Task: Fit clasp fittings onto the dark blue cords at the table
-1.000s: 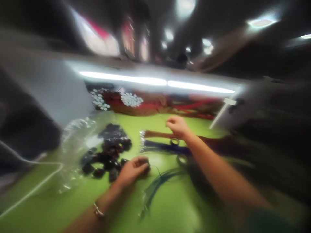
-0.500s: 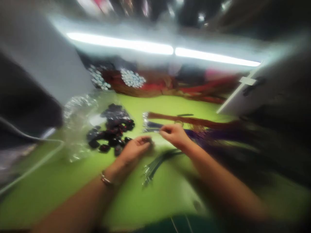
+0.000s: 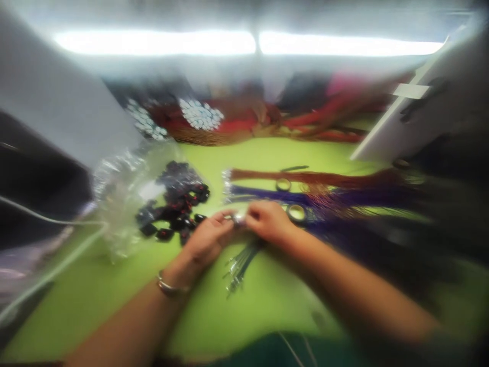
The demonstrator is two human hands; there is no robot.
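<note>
My left hand [image 3: 210,234], with a bracelet at the wrist, is closed, its thumb and fingers pinching a small dark part [image 3: 239,218] with a shiny spot. Its exact kind is blurred. Close against that part, my right hand [image 3: 268,220] has its fingers pressed together; what they hold is hidden. Just left of my left hand lies a loose pile of black plastic pieces [image 3: 178,219]. Below the two hands, thin dark wires [image 3: 240,267] with metal ends fan out on the green tabletop [image 3: 206,326].
A clear plastic bag [image 3: 122,188] lies at the left. Brown wires [image 3: 263,176] and purple-blue wires [image 3: 255,192] stretch rightward, near two tape rolls, one yellowish [image 3: 283,184], one dark-rimmed [image 3: 297,213]. Red-brown bundles [image 3: 237,125] with white ends lie behind, between grey side panels [image 3: 57,86].
My right hand has moved left and down to meet the part at my left fingertips. The left hand stays nearly in place. The view has tilted downward.
</note>
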